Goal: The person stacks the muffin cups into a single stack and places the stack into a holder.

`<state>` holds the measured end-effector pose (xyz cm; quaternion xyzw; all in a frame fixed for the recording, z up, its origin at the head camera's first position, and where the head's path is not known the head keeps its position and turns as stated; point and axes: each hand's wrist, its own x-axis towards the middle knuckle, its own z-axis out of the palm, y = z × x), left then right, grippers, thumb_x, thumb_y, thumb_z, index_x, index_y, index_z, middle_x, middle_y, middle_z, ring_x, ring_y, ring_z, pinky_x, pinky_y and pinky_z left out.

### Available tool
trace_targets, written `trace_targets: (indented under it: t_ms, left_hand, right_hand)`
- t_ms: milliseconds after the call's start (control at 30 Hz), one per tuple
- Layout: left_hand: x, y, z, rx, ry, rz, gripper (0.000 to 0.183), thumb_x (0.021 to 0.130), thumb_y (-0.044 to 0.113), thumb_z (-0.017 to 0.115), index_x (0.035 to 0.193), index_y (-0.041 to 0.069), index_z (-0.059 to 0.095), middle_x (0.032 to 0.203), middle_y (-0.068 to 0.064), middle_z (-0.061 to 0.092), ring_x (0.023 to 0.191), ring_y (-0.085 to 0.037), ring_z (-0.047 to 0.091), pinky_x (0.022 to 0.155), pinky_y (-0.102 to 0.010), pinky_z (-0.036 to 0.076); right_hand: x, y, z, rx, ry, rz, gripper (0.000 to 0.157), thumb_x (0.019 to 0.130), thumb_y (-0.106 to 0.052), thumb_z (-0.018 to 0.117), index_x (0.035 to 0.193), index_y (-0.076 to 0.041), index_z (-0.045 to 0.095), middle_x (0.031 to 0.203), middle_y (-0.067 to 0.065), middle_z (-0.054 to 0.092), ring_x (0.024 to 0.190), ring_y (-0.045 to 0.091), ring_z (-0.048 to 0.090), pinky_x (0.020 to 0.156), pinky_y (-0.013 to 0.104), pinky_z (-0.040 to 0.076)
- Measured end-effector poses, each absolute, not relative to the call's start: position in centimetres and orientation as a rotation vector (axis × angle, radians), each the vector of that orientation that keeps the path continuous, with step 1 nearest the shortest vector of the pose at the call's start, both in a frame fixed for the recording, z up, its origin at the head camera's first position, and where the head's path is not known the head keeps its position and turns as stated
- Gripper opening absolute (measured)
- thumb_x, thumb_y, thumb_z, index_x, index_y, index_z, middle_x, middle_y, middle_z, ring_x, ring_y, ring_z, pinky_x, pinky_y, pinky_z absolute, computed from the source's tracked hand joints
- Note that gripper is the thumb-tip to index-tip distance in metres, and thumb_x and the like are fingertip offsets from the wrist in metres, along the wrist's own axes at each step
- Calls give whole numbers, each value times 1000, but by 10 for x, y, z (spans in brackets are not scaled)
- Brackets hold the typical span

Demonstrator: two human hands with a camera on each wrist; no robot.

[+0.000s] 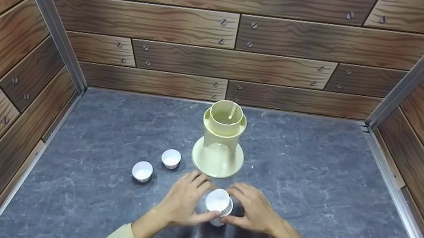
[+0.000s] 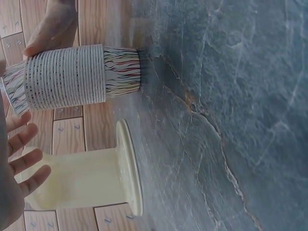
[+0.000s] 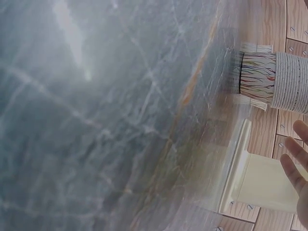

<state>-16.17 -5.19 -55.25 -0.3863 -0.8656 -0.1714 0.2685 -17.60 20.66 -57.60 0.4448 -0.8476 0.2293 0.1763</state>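
Note:
A tall stack of paper cups [image 2: 67,77], white with coloured wavy lines, stands on the table between my hands. Its top cup [image 1: 218,199] leans out of line with the rims below. My left hand [image 1: 186,201] pinches this top cup between thumb and forefinger, its other fingers [image 2: 31,161] spread apart. My right hand [image 1: 256,210] holds the stack near its upper rims, thumb on the near side, forefinger on the far side; the right wrist view cuts off the stack's top. Just beyond the hands stands a cream plastic holder [image 1: 218,154] with a round base and open-topped tube.
Two single paper cups, a nearer one [image 1: 142,171] and a farther one [image 1: 171,158], stand open side up to the left of the holder. Wood-patterned walls [image 1: 184,24] with metal edge strips enclose the grey marbled table [image 1: 335,178] at the back and sides.

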Motion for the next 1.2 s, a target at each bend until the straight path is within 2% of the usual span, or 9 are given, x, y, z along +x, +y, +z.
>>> trace_targets:
  t_ms: [67, 333, 800, 1200]
  left_hand:
    - [-162, -52, -552, -1043, -2353, -455, 53, 88, 68, 69, 114, 20, 70, 113, 2, 68, 109, -17, 62, 93, -34, 54]
    - [-164, -48, -552, -1083, -2391, -461, 54, 90, 69, 66, 113, 20, 68, 116, 2, 67, 113, -17, 62, 96, -34, 55]
    - [-166, -48, -556, -1104, -2381, -479, 57, 89, 69, 68, 118, 20, 69, 114, 3, 67, 111, -16, 61, 91, -31, 55]
    - [-167, -51, -562, -1122, -2343, -479, 55, 90, 66, 69, 118, 19, 72, 111, 1, 68, 109, -17, 61, 91, -32, 54]
  right_hand:
    - [-176, 207, -576, 1258, -2393, 645, 61, 84, -62, 80, 118, -12, 71, 112, 1, 73, 103, 18, 70, 90, 37, 60]
    - [-176, 207, -577, 1242, -2382, 627, 66, 92, -71, 66, 120, -11, 71, 113, 3, 74, 105, 18, 70, 90, 38, 61]
    - [-174, 207, -577, 1224, -2405, 638, 64, 92, -69, 67, 119, -11, 71, 114, 4, 73, 106, 20, 70, 91, 41, 61]
    - [-175, 207, -579, 1244, -2384, 647, 66, 94, -72, 62, 121, -13, 71, 114, 3, 74, 107, 21, 71, 92, 42, 61]
